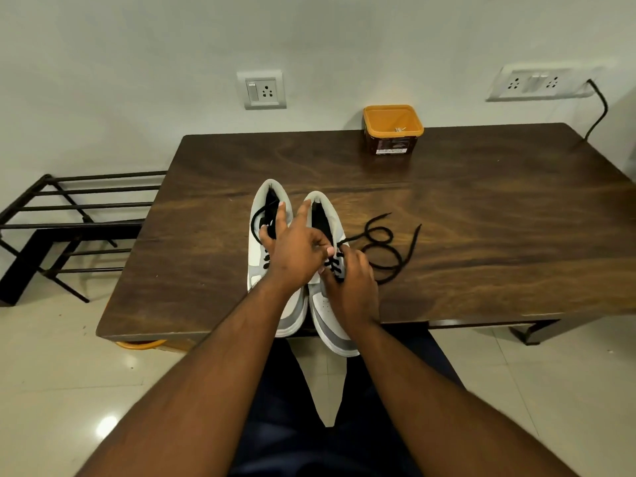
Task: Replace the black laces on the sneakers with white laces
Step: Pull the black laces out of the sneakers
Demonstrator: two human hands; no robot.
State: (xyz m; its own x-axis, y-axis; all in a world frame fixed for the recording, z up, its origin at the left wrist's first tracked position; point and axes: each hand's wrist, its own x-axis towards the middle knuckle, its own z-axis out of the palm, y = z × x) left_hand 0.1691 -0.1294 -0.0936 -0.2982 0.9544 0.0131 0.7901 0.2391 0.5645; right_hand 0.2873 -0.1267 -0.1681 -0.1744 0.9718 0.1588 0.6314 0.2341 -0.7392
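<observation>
Head view: both hands (323, 266) pinch black lace (382, 249) on right sneaker (330, 325); eyelets hidden.

- One head-worn camera is looking forward and down from above the seated person's lap
- It is sitting close over both forearms, which are reaching away from the lens toward the table (481, 208)
- Its wide angle is bending the wall (137, 63) and floor (51, 373) edges
- No second view is sharing the scene
</observation>
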